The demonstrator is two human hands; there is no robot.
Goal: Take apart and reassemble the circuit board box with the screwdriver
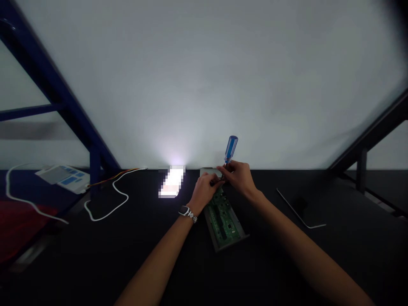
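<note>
— Hands first: how do they stand?

— Both meet at the far end of the circuit board (225, 219), close together, almost touching. The right hand (239, 175) is clenched around the screwdriver (230, 149), fingers wrapped low on the shaft just under the blue handle. The handle rises upright above the knuckles, tilted a little to the right.

— And the left hand?

— The left hand (204, 191) is curled, its fingers pressed down on the board's far end beside the screwdriver tip. Whether it pinches something small there cannot be told; the spot is dark. A watch (187, 213) sits on that wrist.

— Where does the board lie?

— Flat on the black table (159, 255), in a grey tray-like frame, running from the hands back toward the person, angled slightly right.

— Anything else about?

— A bent metal rod (299, 212) lies well apart to the right. To the left, a white cable (108, 204) loops over the table, and a bright blurred patch (172, 182) sits near the left hand.
</note>
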